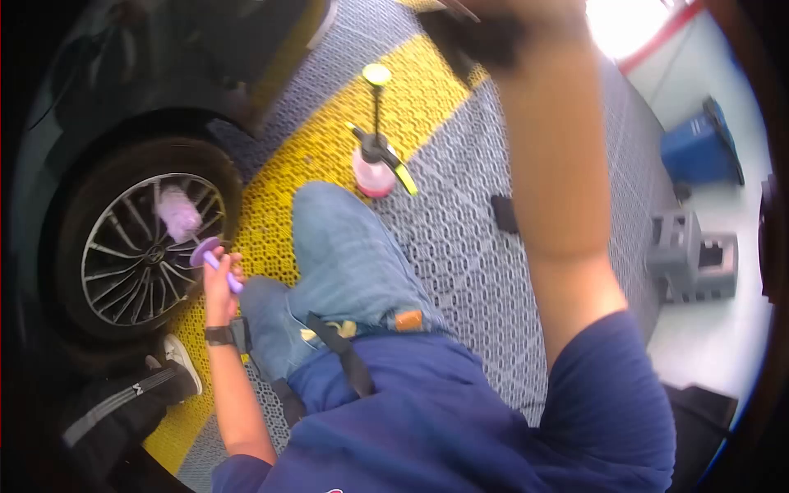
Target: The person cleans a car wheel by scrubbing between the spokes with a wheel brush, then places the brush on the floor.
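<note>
Your left hand (220, 281) grips the lilac brush (204, 250) by the wheel (154, 253)

Your left hand is closed around the brush's handle, just below its round guard, and you wear a dark band (219, 335) on that wrist. The fluffy brush head lies across the spokes on the wheel's far side; you cannot tell from here whether it touches them. The wheel sits at the left, under the dark bodywork of a car (189, 62).

Your right forearm (556, 156) reaches toward the far edge of the view. Your right hand (497, 25) is blurred and partly cut off there beside a dark shape, so how far open it is, and whether it holds anything, cannot be told.

Beyond your bent knee (329, 214), a pump sprayer (375, 171) with pink liquid in it stands upright on the yellow and grey floor grid (460, 214). Well off to the right are a blue bin (699, 148) and, nearer, a grey plastic step (692, 263). At the near left, another person's dark-trousered leg (123, 407) ends in a pale shoe (182, 366), near the tyre.
</note>
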Demonstrator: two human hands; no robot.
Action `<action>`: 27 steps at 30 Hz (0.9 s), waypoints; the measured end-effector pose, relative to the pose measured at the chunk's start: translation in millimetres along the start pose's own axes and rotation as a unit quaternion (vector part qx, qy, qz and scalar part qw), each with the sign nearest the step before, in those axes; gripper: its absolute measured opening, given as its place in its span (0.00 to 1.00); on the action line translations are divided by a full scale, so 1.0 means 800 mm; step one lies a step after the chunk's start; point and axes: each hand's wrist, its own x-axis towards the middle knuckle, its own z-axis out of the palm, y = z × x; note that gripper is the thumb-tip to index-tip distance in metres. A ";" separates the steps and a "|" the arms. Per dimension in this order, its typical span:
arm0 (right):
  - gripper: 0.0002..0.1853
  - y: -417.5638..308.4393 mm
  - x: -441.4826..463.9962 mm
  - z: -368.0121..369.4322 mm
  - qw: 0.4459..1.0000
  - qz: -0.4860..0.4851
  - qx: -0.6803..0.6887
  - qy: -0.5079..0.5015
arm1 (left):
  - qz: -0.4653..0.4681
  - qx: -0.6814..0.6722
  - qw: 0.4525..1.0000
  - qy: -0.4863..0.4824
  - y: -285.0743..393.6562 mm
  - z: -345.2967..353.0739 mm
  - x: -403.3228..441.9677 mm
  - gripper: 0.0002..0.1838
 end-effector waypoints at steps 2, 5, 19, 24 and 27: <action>0.23 -0.008 -0.043 -0.016 0.992 0.014 0.093 0.082 | -0.011 0.008 1.000 0.004 0.005 -0.003 0.011 0.16; 0.26 -0.018 -0.085 -0.011 0.980 0.036 0.147 0.132 | -0.029 0.045 0.999 -0.008 0.005 -0.010 0.014 0.21; 0.44 -0.077 -0.066 0.048 0.993 0.095 -0.010 0.062 | -0.143 -0.050 0.975 -0.159 -0.031 -0.051 -0.030 0.36; 0.49 0.023 -0.094 0.118 0.947 0.109 -0.286 -0.101 | -0.091 0.566 0.813 -0.103 -0.030 -0.060 -0.082 0.55; 0.50 0.083 -0.186 0.183 0.864 0.263 -0.299 -0.309 | -0.164 0.571 0.799 -0.092 -0.064 -0.085 -0.080 0.67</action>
